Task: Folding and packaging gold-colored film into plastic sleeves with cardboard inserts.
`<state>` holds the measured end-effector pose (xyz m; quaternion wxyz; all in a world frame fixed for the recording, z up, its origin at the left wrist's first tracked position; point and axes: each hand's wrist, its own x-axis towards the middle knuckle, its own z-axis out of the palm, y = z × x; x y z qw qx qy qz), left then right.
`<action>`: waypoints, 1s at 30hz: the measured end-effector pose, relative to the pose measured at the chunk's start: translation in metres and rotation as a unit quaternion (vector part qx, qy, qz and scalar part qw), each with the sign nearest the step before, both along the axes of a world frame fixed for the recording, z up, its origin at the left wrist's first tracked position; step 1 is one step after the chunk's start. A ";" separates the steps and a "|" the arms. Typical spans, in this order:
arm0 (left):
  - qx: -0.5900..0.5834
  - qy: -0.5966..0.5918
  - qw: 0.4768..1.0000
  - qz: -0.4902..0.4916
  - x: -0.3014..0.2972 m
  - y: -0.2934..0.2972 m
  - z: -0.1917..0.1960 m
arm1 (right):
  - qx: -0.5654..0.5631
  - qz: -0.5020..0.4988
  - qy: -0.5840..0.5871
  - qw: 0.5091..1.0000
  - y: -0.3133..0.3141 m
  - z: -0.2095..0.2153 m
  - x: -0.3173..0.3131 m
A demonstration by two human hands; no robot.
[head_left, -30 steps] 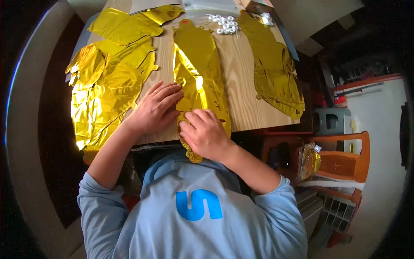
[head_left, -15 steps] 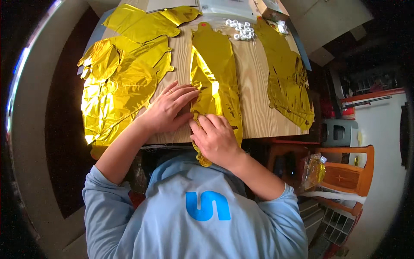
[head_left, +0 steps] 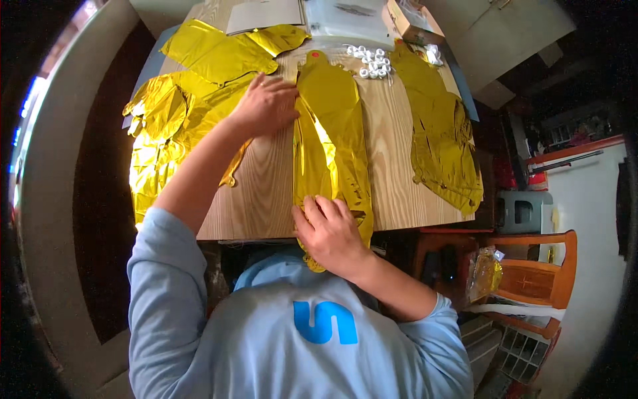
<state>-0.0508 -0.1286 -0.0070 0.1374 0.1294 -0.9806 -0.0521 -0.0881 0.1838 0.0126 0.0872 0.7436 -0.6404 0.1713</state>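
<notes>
A long flat gold foil balloon (head_left: 332,139) lies lengthwise down the middle of a wooden table (head_left: 262,186). My left hand (head_left: 266,106) rests flat with fingers spread on the balloon's upper left edge, next to a pile of gold foil balloons (head_left: 179,113). My right hand (head_left: 329,233) presses flat on the balloon's near end at the table's front edge, where the foil hangs over.
More gold foil balloons (head_left: 442,139) lie along the table's right side. Several small white rings (head_left: 372,60) sit at the far end, near clear bags (head_left: 345,16) and a cardboard box (head_left: 412,20). A wooden chair (head_left: 531,279) with a gold packet (head_left: 485,272) stands at lower right.
My left hand slid away from me up the balloon, from beside the right hand to its far upper part. The right hand stayed at the near end.
</notes>
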 end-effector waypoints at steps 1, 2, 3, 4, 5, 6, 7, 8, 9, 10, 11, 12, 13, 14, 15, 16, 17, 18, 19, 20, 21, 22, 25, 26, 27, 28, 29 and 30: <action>-0.022 0.011 0.999 0.027 -0.004 -0.009 0.001 | 0.008 0.003 -0.005 1.000 0.000 0.001 0.000; -0.043 0.023 0.997 0.053 -0.008 -0.014 0.003 | 0.018 0.004 -0.010 1.000 0.000 0.002 -0.001; -0.064 0.034 0.994 0.080 -0.009 -0.018 0.004 | 0.027 0.007 -0.016 0.999 -0.001 0.003 -0.001; -0.087 0.067 0.989 0.095 -0.007 -0.019 0.003 | 0.021 0.011 -0.019 1.000 -0.001 0.004 0.000; -0.064 0.093 0.990 0.082 -0.008 -0.012 0.004 | 0.018 0.008 -0.022 1.000 -0.001 0.002 -0.002; -0.039 0.116 0.990 0.065 -0.007 0.004 0.007 | 0.016 0.004 -0.026 1.000 0.000 0.001 -0.002; -0.013 0.139 0.989 0.049 -0.003 0.022 0.010 | 0.025 -0.003 -0.033 0.999 0.001 0.000 -0.003; 0.015 0.064 0.997 0.030 0.007 0.054 0.021 | 0.032 -0.010 -0.042 0.999 0.002 0.001 -0.002; 0.040 -0.012 0.999 0.012 0.024 0.085 0.029 | 0.037 -0.015 -0.051 0.998 0.002 0.001 -0.002; 0.009 0.011 0.998 -0.055 0.045 0.105 0.025 | 0.037 -0.008 -0.045 0.998 0.001 0.004 -0.001; -0.021 0.035 0.992 -0.122 0.059 0.116 0.020 | 0.039 -0.002 -0.038 0.998 0.001 0.006 -0.001; -0.033 0.036 0.994 -0.103 0.062 0.119 0.016 | 0.041 0.004 -0.032 0.999 0.001 0.006 -0.001; -0.046 0.037 0.995 -0.084 0.062 0.121 0.013 | 0.043 0.008 -0.034 0.998 0.001 0.005 -0.002; -0.057 0.039 0.995 -0.067 0.063 0.123 0.009 | 0.047 0.010 -0.034 0.998 0.001 0.004 -0.003; -0.039 0.052 0.997 -0.050 0.061 0.116 0.003 | 0.051 0.014 -0.033 0.998 0.002 0.003 -0.003; -0.021 0.065 0.997 -0.034 0.054 0.102 -0.005 | 0.043 0.008 -0.014 0.999 0.003 0.001 -0.002; -0.006 0.079 0.997 -0.019 0.045 0.086 -0.009 | 0.041 0.009 -0.010 0.999 0.003 0.001 -0.003; -0.006 0.066 0.997 -0.025 0.039 0.073 -0.008 | 0.038 0.012 -0.007 0.999 0.003 0.002 -0.004; -0.008 0.058 0.998 -0.019 0.031 0.059 -0.007 | 0.035 0.014 -0.004 0.999 0.002 0.003 -0.004; -0.009 0.051 0.999 -0.012 0.022 0.046 -0.007 | 0.026 0.010 -0.018 0.999 0.002 0.002 -0.003; -0.011 0.045 0.999 -0.006 0.014 0.034 -0.005 | 0.027 0.011 -0.014 0.999 0.002 0.002 -0.003; -0.006 0.026 1.000 0.002 0.006 0.023 -0.002 | 0.028 0.013 -0.009 0.999 0.002 0.003 -0.003; -0.010 0.009 1.000 0.027 -0.013 -0.002 0.002 | 0.032 0.012 -0.005 0.999 0.002 0.004 -0.002; -0.019 0.029 0.999 0.036 -0.015 -0.004 0.001 | 0.035 0.010 -0.007 0.999 0.002 0.003 -0.002; -0.029 0.049 0.997 0.045 -0.015 -0.006 -0.001 | 0.033 0.009 -0.008 0.999 0.002 0.003 -0.001; -0.002 0.124 0.990 0.063 -0.013 -0.005 -0.004 | 0.030 0.009 -0.009 0.999 0.002 0.004 -0.001; 0.004 0.137 0.988 0.066 -0.011 0.002 -0.002 | 0.027 0.004 -0.012 1.000 0.002 0.002 -0.002; 0.012 0.149 0.986 0.067 -0.004 0.014 0.003 | 0.032 -0.002 -0.020 0.999 0.002 0.002 -0.003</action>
